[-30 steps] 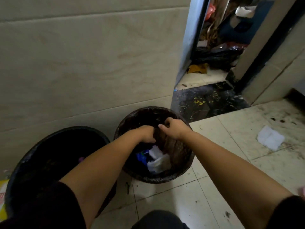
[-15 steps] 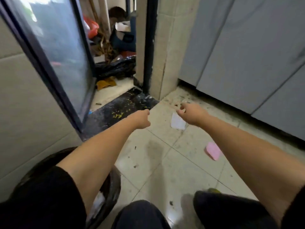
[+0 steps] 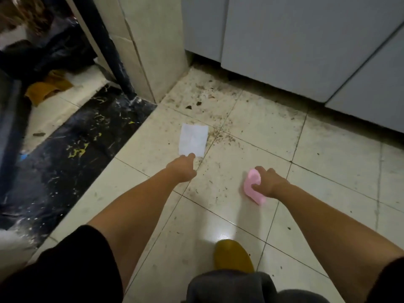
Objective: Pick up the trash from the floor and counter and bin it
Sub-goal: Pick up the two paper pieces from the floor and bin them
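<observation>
A white paper tissue lies flat on the dirty floor tiles. My left hand reaches out to it, fingertips touching its near edge, fingers curled. A pink soft piece of trash lies on the tiles to the right. My right hand is over it with fingers wrapped around its top. No bin is in view.
Grey cabinet doors stand at the back right above a dusty corner with crumbs. A black marble threshold and a doorway with dark bags and a yellow cloth lie left. My yellow slipper is on the tiles below.
I have turned from the two black bins to the floor by the cabinets. My left hand has reached the white tissue, and my right hand has closed on the pink piece.
</observation>
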Demonstrator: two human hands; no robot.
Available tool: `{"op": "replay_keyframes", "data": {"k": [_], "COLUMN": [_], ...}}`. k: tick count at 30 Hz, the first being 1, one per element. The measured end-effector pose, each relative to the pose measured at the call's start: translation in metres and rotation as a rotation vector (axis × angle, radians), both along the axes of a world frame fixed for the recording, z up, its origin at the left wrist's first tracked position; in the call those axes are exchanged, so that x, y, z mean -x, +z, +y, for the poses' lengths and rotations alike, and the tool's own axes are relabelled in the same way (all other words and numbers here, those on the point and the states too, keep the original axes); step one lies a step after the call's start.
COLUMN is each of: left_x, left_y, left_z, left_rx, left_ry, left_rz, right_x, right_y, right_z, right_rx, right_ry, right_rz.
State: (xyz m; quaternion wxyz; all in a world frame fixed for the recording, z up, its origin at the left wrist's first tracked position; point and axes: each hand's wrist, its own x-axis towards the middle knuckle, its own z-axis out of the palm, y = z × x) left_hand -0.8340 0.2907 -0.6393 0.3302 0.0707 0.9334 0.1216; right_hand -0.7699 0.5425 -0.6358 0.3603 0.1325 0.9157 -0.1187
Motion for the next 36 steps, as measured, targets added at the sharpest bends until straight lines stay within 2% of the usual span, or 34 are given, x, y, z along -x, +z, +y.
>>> {"op": "replay_keyframes", "data": {"k": [5, 10, 15, 20, 22, 27, 29, 32, 36], "left_x": [0.037, 0.075, 0.089, 0.092, 0.086, 0.068, 0.054, 0.028, -0.041], "left_y": [-0.048, -0.085, -0.101, -0.1, -0.091, -0.018, 0.024, 0.072, 0.132], "left_z": [0.024, 0.039, 0.05, 0.047, 0.037, -0.008, -0.038, -0.097, -0.179], "left_rx": [0.09, 0.155, 0.205, 0.137, 0.083, -0.061, -0.108, -0.064, -0.102], "left_ry": [0.031, 0.121, 0.187, 0.265, 0.307, 0.385, 0.407, 0.461, 0.606], "left_rz": [0.07, 0.089, 0.136, -0.034, -0.056, 0.157, 0.285, 0.422, 0.537], "right_x": [0.014, 0.021, 0.012, 0.007, 0.012, 0.041, 0.057, 0.073, 0.065], "right_y": [-0.053, -0.081, -0.095, -0.11, -0.105, -0.062, -0.035, 0.012, 0.086], "right_z": [0.008, -0.001, 0.006, 0.004, 0.007, -0.014, -0.043, -0.101, -0.201], "right_rx": [0.025, -0.067, -0.077, -0.027, -0.009, -0.019, 0.011, 0.127, 0.316], "right_ry": [-0.024, -0.077, 0.031, 0.103, 0.11, 0.174, 0.225, 0.299, 0.465], "right_rz": [-0.051, 0.069, 0.145, 0.06, 0.053, 0.18, 0.282, 0.459, 0.678]}}
